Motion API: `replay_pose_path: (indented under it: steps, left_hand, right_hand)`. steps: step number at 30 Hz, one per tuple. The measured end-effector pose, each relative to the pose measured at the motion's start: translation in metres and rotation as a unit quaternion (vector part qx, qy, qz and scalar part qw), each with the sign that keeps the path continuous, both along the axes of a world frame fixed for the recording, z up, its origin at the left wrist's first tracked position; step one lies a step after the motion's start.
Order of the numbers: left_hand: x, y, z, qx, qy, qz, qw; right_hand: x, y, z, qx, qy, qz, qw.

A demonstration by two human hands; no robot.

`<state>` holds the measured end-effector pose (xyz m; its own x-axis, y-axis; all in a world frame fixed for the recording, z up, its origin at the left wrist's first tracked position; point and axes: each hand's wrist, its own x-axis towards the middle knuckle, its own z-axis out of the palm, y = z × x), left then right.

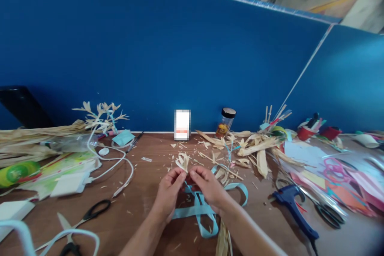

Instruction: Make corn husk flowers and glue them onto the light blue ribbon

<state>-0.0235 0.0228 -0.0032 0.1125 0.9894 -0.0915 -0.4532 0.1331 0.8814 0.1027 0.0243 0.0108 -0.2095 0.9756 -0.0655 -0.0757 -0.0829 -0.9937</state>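
Note:
In the middle of the head view, a small flower of pale dried husk petals points up and away from me. My left hand pinches it at the base between thumb and fingers. Close beside it, my right hand is closed too, its fingertips right at the flower's base; what they grip is hidden. A thin blue stem shows below the flower, between the hands. Light blue ribbon lies in loops under and beside my hands, and I cannot tell whether its end is in my fingers.
Scissors lie at left, near white cables and a white adapter. To the right rest a blue glue gun and more scissors. Behind are a black-lidded jar, dried husks, finished flower stems and a blue partition.

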Motion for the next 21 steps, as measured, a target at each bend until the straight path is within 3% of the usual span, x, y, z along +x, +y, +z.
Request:
replay_pose_path:
  steps: [7,15,21]
  left_hand:
    - [-0.0004,-0.0008,-0.0033,0.02,0.031,-0.04,0.999]
    - [0.0012,0.0005,-0.0106,0.009,0.04,-0.04,0.998]
    - [0.0016,0.0,-0.0054,-0.004,0.036,-0.048,0.998]
  right_hand:
    - [0.006,-0.0012,0.0,-0.094,0.132,0.033,0.986]
    - [0.0069,-0.0037,-0.0057,-0.118,0.157,0.031,0.98]
    - [0.0076,-0.0062,-0.0084,-0.116,0.162,0.028,0.979]
